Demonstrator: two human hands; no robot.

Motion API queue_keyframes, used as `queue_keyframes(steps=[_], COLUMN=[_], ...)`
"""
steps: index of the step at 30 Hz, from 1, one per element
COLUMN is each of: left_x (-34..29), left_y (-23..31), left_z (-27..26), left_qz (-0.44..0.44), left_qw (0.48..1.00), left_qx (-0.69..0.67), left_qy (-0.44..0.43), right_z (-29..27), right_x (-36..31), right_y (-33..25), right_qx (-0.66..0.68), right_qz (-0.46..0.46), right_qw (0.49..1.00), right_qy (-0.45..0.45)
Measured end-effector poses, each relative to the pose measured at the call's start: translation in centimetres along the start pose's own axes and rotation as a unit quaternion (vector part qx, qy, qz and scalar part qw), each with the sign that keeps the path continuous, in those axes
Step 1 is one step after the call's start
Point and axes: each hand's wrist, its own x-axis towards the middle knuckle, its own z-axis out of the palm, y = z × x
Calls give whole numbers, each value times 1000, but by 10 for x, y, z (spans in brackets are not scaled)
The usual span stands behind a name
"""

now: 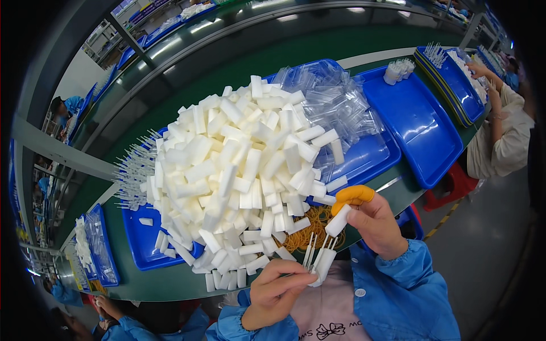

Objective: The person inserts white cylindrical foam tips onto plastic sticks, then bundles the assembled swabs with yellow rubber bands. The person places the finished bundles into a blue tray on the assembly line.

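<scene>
In front of my chest, my left hand (278, 291) pinches the lower ends of several thin white sticks (310, 250). A white foam block (325, 263) sits around part of this bunch. My right hand (378, 223), with orange finger covers (355, 195) on some fingertips, grips another white foam block (338, 220). That block is tilted, its lower end at the tips of the sticks; whether a stick has entered it I cannot tell. Just beyond both hands rises a large heap of white foam blocks (227, 182).
Tan rubber bands (304, 234) lie beside the heap. A blue tray (142, 250) is under its left side, near many white sticks (136, 173). Clear plastic sleeves (341, 105) fill another tray. To the right are a blue tray (415, 131) and a co-worker (500, 136).
</scene>
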Motion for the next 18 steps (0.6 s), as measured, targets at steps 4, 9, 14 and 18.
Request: queue_keyframes(steps=[4,9,14,18], left_x=[3,7,11,10], left_y=[9,9,13,14], left_z=[1,-9,-12,-8], left_qz=[-25,49,75,98], left_qw=[999,991,983,979], left_qx=[20,112,131,152], left_qy=[4,-60,-107,-91], right_z=[0,-5,-7,-5], right_x=[-2,1,-2,-11], right_y=[-3,-10,-20,-18], right_qx=[-3,-76,-59,-58], right_qz=[23,-1,83,36], right_qw=[999,995,988,991], right_qy=[-37,-59,-114,-112])
